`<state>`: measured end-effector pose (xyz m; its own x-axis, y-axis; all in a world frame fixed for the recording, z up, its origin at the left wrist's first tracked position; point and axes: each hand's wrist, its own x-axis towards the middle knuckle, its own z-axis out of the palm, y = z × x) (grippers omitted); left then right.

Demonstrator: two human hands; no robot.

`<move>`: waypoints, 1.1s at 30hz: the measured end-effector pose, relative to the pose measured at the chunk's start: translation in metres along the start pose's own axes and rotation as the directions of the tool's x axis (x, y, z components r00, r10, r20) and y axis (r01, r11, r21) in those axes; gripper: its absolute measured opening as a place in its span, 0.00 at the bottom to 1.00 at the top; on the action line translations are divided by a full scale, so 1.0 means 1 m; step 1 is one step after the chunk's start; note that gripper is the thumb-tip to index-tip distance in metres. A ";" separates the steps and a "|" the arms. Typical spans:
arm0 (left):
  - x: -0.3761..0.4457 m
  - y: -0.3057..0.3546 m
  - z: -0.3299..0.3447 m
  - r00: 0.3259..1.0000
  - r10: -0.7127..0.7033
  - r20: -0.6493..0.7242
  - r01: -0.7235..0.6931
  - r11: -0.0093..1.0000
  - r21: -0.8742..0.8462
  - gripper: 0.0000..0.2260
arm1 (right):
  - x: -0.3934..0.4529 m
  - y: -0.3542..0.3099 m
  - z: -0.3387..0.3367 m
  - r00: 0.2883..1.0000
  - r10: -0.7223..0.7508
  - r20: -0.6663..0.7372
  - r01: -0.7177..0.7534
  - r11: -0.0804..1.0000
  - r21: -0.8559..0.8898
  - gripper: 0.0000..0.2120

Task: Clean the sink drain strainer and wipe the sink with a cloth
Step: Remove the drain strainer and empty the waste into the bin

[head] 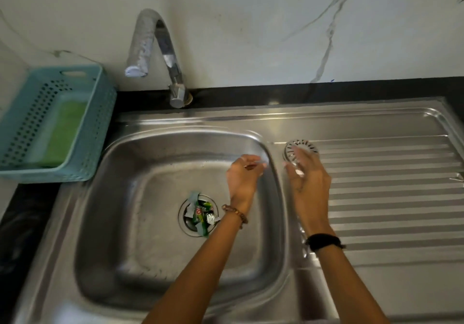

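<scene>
A person leans over a stainless-steel kitchen sink [130,163], both bare arms stretched forward. The round, slotted metal drain strainer [301,147] sits out of the drain, on the near-left corner of the ribbed steel draining board [391,188] just beside the basin. The right hand [310,178], a black band [324,241] on its wrist, hovers over the strainer with fingers loosely spread; motion blur makes it impossible to tell whether it touches or grips the strainer. The left hand [244,173], wearing a brown beaded bracelet [236,214], is curled narrowly at the basin's right rim, pinching what looks like a thin, pale sliver too blurred to identify. In the open drain hole [198,217] lie crumpled green and silver foil wrappers [202,217]; a red mark shows on one, but no lettering can be read. A curved chrome tap [155,55] rises behind the basin. To the left, a perforated teal plastic basket [82,127] holds a green scouring pad [65,132].
</scene>
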<state>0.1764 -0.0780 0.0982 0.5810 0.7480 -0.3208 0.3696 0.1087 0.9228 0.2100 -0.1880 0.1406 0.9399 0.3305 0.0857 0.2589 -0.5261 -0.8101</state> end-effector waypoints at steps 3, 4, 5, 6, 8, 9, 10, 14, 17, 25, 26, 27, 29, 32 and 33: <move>0.007 -0.035 -0.061 0.994 -0.083 -0.064 0.083 0.997 -0.009 0.05 | -0.036 -0.015 0.048 0.988 0.053 0.147 -0.072 0.990 0.125 0.12; 0.010 -0.048 -0.081 0.991 -0.099 -0.088 0.100 0.995 0.012 0.05 | -0.045 -0.015 0.068 0.970 0.120 0.211 -0.151 0.979 0.139 0.12; 0.014 -0.061 -0.101 0.988 -0.112 -0.108 0.119 0.991 0.058 0.05 | -0.053 -0.014 0.087 0.944 0.195 0.267 -0.238 0.961 0.138 0.11; 0.018 -0.072 -0.116 0.984 -0.127 -0.127 0.140 0.984 0.106 0.05 | -0.060 -0.009 0.104 0.909 0.275 0.313 -0.327 0.936 0.128 0.10; 0.026 -0.091 -0.141 0.975 -0.151 -0.164 0.183 0.962 0.205 0.03 | -0.069 0.000 0.134 0.808 0.450 0.380 -0.519 0.849 0.097 0.10; 0.030 -0.099 -0.148 0.975 -0.149 -0.163 0.189 0.945 0.267 0.03 | -0.074 0.005 0.147 0.758 0.518 0.396 -0.585 0.809 0.062 0.10; 0.034 -0.105 -0.151 0.982 -0.136 -0.134 0.174 0.925 0.338 0.03 | -0.077 0.009 0.157 0.728 0.561 0.393 -0.614 0.789 0.012 0.11; 0.040 -0.130 -0.149 0.988 -0.092 0.127 0.004 0.824 0.566 0.12 | -0.088 0.024 0.189 0.754 0.576 0.315 -0.527 0.818 -0.232 0.13; 0.043 -0.145 -0.148 0.971 -0.118 0.207 -0.041 0.773 0.633 0.07 | -0.095 0.031 0.207 0.779 0.555 0.291 -0.428 0.811 -0.399 0.14; 0.028 -0.144 -0.177 0.977 -0.128 0.169 0.019 0.845 0.535 0.17 | -0.099 0.031 0.207 0.799 0.539 0.266 -0.441 0.826 -0.350 0.09; 0.024 -0.139 -0.180 0.979 -0.124 0.164 0.025 0.862 0.506 0.14 | -0.099 0.027 0.204 0.784 0.567 0.253 -0.510 0.820 -0.259 0.08; 0.019 -0.133 -0.184 0.981 -0.120 0.153 0.035 0.883 0.468 0.10 | -0.101 0.020 0.200 0.769 0.591 0.245 -0.570 0.807 -0.154 0.08; 0.008 -0.117 -0.192 0.987 -0.107 0.116 0.057 0.927 0.372 0.03 | -0.105 0.004 0.192 0.765 0.594 0.251 -0.621 0.783 0.041 0.08; -0.015 -0.094 -0.213 0.998 -0.061 0.034 0.050 0.962 0.269 0.04 | -0.119 -0.026 0.177 0.786 0.521 0.331 -0.601 0.769 0.218 0.04; -0.027 -0.087 -0.223 0.999 -0.048 -0.003 0.048 0.974 0.221 0.04 | -0.127 -0.037 0.172 0.791 0.485 0.372 -0.591 0.762 0.264 0.05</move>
<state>-0.0333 0.0386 0.0744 0.5601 0.7442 -0.3640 0.5481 -0.0035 0.8364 0.0425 -0.0757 0.0599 0.7866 0.2978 -0.5409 -0.4169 -0.3900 -0.8211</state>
